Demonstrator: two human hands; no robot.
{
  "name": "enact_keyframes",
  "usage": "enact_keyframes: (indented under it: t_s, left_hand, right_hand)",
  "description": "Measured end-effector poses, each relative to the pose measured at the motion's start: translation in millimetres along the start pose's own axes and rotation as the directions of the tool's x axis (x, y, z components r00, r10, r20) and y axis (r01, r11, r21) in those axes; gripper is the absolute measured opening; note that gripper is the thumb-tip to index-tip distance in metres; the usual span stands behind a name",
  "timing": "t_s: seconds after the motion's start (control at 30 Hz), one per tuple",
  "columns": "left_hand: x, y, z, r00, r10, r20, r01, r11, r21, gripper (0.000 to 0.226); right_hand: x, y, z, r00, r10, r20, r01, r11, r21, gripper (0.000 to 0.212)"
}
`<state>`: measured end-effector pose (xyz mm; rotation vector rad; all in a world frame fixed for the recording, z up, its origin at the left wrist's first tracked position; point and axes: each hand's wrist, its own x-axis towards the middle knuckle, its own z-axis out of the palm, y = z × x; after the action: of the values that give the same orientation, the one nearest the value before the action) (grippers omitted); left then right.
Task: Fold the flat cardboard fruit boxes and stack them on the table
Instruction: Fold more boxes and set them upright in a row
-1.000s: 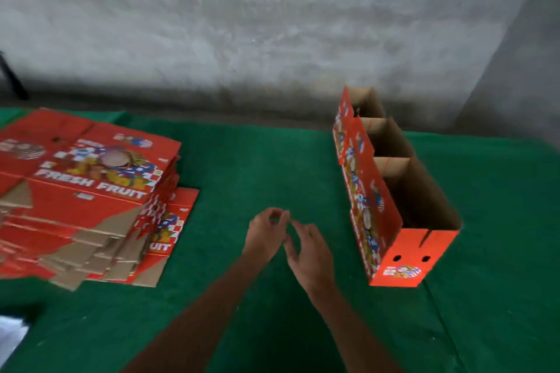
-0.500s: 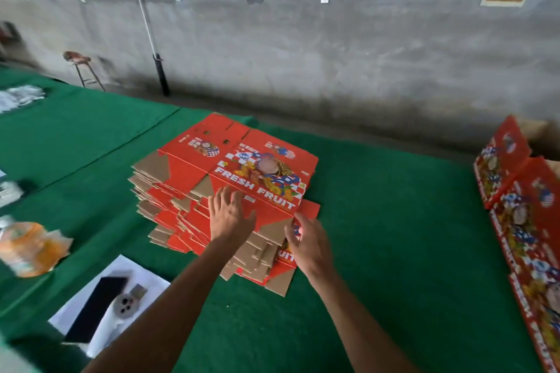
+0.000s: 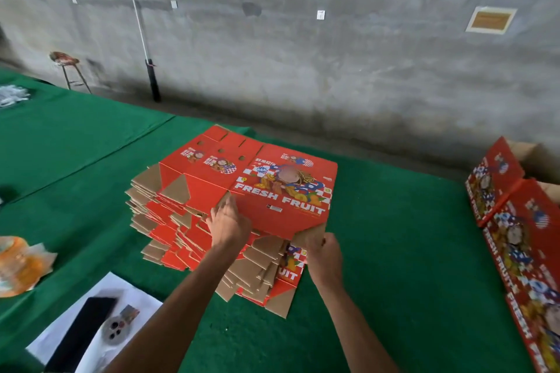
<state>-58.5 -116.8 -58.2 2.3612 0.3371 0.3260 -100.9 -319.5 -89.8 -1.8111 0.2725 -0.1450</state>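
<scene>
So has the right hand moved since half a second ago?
Yes. The right hand lay over the near edge of the pile of flat boxes; now it pinches the near right corner flap of the top flat box, slightly further right along the pile.

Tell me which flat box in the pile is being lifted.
The top flat box, "FRESH FRUIT" face up: the right hand pinches its near flap and the left hand touches its edge; the others lie flat beneath.
</scene>
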Motion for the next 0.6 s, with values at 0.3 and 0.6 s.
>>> enact_keyframes:
  t_s: [0.3, 0.6]
  left_hand:
    - [-42.3, 85.9, 20.1, 0.932, 0.361, -0.036, -0.356, 0.889, -0.289, 0.045]
    - [-82.2, 180.9, 55.1, 0.909, 0.416, 0.015, -0.391, 0.866, -0.313, 0.025]
  right_hand:
    - [2.2, -27.1, -147.2, 0.976, -0.184, -0.119, 0.16, 0.969, -0.187, 0.02]
    - [-34.2, -35.0, -287.9, 0.926, -0.308, -0.217, 0.242, 0.927, -0.286, 0.017]
